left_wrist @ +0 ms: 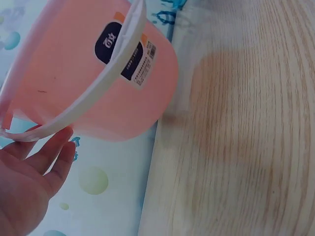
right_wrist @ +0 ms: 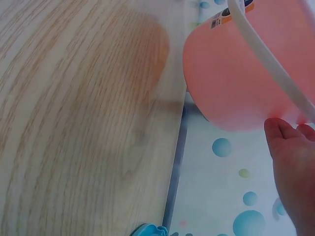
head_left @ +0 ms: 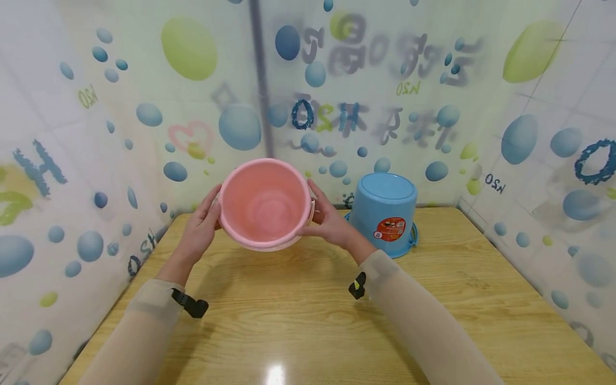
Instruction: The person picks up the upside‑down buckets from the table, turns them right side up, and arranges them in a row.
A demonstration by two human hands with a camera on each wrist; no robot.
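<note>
A pink bucket (head_left: 267, 203) is held up over the table between both hands, tilted so that its open mouth faces me. My left hand (head_left: 201, 224) grips it at the left rim, thumb toward the front; in the left wrist view its fingers (left_wrist: 61, 147) reach to the bucket's side near the white handle (left_wrist: 98, 83). On the opposite side my right hand (head_left: 329, 222) holds the rim, with fingertips (right_wrist: 275, 127) against the pink wall. A dark label (left_wrist: 133, 59) shows on the bucket's outside, partly crossed by the handle.
A blue bucket (head_left: 382, 206) with a red sticker stands upside down at the back right of the wooden table (head_left: 298, 321). Patterned curtain walls (head_left: 192, 107) enclose the table's back and both sides.
</note>
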